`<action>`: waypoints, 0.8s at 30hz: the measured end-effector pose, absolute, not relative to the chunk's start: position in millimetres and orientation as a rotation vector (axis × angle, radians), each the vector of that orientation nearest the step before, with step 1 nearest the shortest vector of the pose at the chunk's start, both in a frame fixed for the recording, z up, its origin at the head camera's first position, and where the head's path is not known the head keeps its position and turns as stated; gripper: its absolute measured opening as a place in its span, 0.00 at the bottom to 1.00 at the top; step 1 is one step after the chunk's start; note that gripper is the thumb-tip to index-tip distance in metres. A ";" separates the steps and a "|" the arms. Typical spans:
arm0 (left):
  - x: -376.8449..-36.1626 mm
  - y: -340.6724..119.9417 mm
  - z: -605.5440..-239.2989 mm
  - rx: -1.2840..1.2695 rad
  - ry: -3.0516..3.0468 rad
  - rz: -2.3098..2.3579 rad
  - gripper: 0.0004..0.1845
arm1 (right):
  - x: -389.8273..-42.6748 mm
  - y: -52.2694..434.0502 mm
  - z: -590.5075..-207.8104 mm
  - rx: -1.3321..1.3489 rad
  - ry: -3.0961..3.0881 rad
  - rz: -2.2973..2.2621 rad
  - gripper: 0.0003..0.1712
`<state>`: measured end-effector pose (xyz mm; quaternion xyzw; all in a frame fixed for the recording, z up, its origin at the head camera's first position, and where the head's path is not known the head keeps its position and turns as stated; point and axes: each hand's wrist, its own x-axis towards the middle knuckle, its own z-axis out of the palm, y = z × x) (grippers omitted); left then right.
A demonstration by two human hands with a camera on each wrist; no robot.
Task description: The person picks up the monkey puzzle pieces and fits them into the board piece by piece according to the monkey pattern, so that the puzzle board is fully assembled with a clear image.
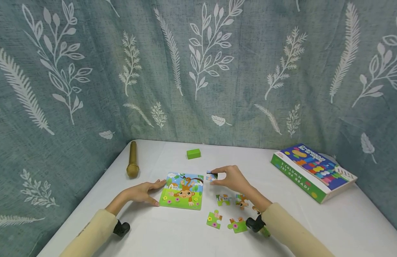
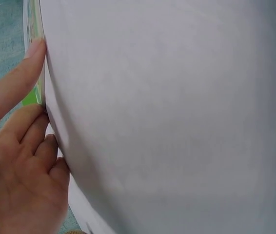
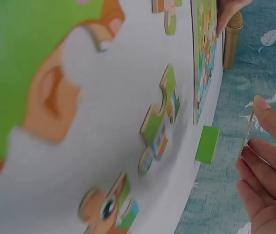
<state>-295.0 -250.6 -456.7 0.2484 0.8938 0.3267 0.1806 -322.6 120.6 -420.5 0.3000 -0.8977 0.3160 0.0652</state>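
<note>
A square puzzle board with a monkey picture lies on the white table. My left hand rests at its left side, with the thumb near the lower corner and the fingertips touching the edge farther up. In the left wrist view the thumb and fingers meet the board's side. Just right of the board's upper right corner, my right hand pinches a small puzzle piece between thumb and fingers. The right wrist view shows that thin piece edge-on, above the table.
Loose puzzle pieces lie right of the board, several near or beneath my right forearm. A green block stands behind the board. A gold-brown microphone-shaped object lies at back left, a bead-set box at right. A patterned curtain borders the table.
</note>
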 end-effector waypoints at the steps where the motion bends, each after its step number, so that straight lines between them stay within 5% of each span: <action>1: -295.3 -250.5 -456.8 0.704 2.525 0.925 0.48 | -323.4 117.7 -420.8 0.916 -2.710 0.962 0.25; 24: -294.5 -249.0 -455.1 0.711 2.510 0.941 0.48 | -345.4 63.3 -436.0 0.909 -2.863 0.946 0.23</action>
